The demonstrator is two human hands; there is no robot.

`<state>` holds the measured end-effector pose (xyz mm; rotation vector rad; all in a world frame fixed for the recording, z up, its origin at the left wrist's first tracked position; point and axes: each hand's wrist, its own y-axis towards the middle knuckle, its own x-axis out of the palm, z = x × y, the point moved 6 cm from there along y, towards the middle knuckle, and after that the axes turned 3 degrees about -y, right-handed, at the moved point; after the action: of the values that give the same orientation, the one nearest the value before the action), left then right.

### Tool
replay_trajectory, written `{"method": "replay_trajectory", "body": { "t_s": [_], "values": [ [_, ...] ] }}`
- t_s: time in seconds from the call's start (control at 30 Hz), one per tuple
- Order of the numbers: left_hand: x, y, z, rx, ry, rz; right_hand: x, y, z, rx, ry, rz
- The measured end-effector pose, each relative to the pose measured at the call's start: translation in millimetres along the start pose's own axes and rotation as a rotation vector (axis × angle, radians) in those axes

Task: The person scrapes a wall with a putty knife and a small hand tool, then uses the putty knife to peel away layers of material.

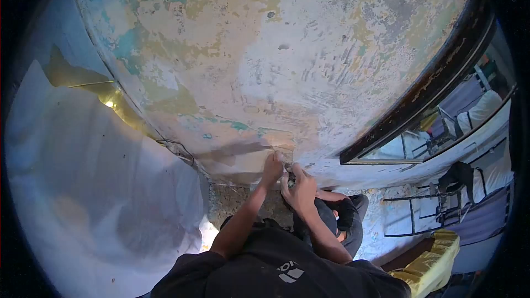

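Observation:
My left hand is closed near the lower part of a patchy, peeling wall. What it grips, if anything, is too small to make out. Just to its right, my right hand is closed around a small dark object, mostly hidden by the fingers. The two hands nearly meet at the fingertips, where some small greyish thing shows between them. Around them the wall surface has bare beige patches, scuffs and bits of turquoise paint.
A person in dark clothes sits close on my right. White sheeting drapes on the left, beside a cable. On the right are a dark-framed mirror or window, a metal frame and yellow plastic.

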<state>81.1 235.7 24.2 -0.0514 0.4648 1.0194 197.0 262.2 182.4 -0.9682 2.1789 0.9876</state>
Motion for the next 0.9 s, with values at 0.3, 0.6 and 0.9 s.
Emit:
{"method": "replay_trajectory", "body": {
  "t_s": [0.3, 0.6, 0.9],
  "values": [
    [-1, -1, -5, -0.286, -0.266, -0.02, 4, -3, 4, 0.014, -0.027, -0.029],
    [-6, -1, 6, -0.146, -0.122, -0.011, 5, -3, 5, 0.014, -0.013, -0.033],
    [2, -1, -2, 0.034, 0.027, 0.0, 6, -3, 7, 0.014, -0.032, -0.014]
  ]
}}
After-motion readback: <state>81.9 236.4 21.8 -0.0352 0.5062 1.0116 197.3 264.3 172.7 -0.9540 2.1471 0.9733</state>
